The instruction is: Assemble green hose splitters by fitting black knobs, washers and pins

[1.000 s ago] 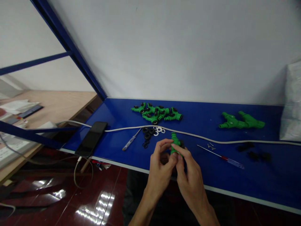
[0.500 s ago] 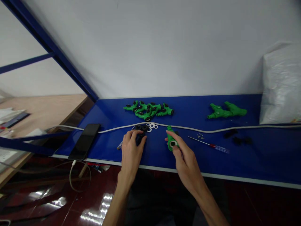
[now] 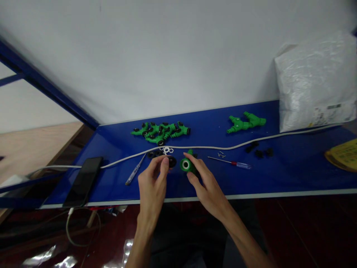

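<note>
A black ring-shaped cap (image 3: 172,161) is pinched between the thumb and fingers of my left hand (image 3: 153,182). Close beside it, my right hand (image 3: 208,182) grips a green hose splitter (image 3: 184,165), whose open round end with a white ring inside faces the cap. The two parts are apart. Behind my left hand lie black rings (image 3: 152,154) and white washers (image 3: 166,149). Further back is a cluster of green splitters with black knobs (image 3: 161,132). Right of my hands lie a red-collared screwdriver (image 3: 240,164) and several small screws (image 3: 221,155).
A white cable (image 3: 203,147) crosses the blue table (image 3: 273,178). A phone (image 3: 83,182) and a clear-handled screwdriver (image 3: 134,174) lie left. To the right are green splitter bodies (image 3: 247,123), black pieces (image 3: 259,153), a white plastic bag (image 3: 312,85) and a yellow object (image 3: 343,154).
My left hand has lifted a black cap from beside the rings. My right hand has turned the splitter's open end leftward, and the hands are closer. The view has shifted right.
</note>
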A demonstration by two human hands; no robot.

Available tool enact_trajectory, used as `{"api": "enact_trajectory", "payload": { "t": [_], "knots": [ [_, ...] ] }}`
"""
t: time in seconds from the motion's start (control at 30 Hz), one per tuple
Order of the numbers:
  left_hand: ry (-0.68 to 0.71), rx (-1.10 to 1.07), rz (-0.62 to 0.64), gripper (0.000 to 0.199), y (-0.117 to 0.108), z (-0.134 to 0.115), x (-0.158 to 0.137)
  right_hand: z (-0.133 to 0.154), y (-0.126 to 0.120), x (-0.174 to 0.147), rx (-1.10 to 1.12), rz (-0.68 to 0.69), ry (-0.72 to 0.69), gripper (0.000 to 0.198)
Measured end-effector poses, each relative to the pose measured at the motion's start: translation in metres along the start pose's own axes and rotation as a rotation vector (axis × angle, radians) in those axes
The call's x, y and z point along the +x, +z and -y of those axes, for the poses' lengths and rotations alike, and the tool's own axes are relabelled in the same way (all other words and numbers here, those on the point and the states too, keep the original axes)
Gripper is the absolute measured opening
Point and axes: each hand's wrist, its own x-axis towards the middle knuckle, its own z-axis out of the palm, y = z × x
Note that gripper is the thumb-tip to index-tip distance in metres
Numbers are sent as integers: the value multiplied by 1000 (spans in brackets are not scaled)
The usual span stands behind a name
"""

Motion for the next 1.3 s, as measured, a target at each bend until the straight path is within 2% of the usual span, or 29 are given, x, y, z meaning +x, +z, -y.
{"api": "enact_trajectory", "payload": {
  "t": [0.1, 0.17, 0.23, 0.3, 0.37, 0.47, 0.53, 0.67, 0.9, 1.03, 1.13, 1.23, 1.3],
  "knots": [
    [74, 19, 73, 28, 18, -8, -9, -4, -1, 1, 43, 0, -25, 48],
    [123, 9, 53, 24, 26, -8, -11, -6, -3, 1, 71, 11, -47, 47],
    [104, -54, 18, 22, 31, -4, -11, -7, -3, 1, 81, 15, -64, 45],
    [9, -176, 28, 24, 32, 1, -10, -9, -3, 1, 89, 5, -73, 44],
    [-131, -362, 95, 29, 32, 5, -8, -11, -1, 0, 127, -31, -78, 48],
    [-363, -648, 233, 38, 31, 8, -7, -13, 3, -1, 239, -90, -50, 67],
    [-473, -747, 324, 44, 29, 8, -4, -14, 5, -2, 290, -111, -22, 77],
    [-524, -732, 439, 52, 20, 9, 5, -14, 4, -4, 261, -126, -30, 78],
    [-645, -627, 718, 59, -3, 16, 18, -16, 2, -9, 25, -79, -218, 64],
    [-495, -531, 655, 56, -2, 17, 16, -16, 5, -10, -15, -128, -250, 63],
    [-329, -468, 506, 51, 1, 16, 15, -14, 6, -9, -25, -121, -197, 63],
    [-199, -330, 350, 38, -2, 14, 12, -13, 8, -9, -44, -157, -149, 62],
    [-132, -228, 290, 29, -5, 11, 9, -12, 8, -9, -58, -192, -147, 60]
  ]
}}
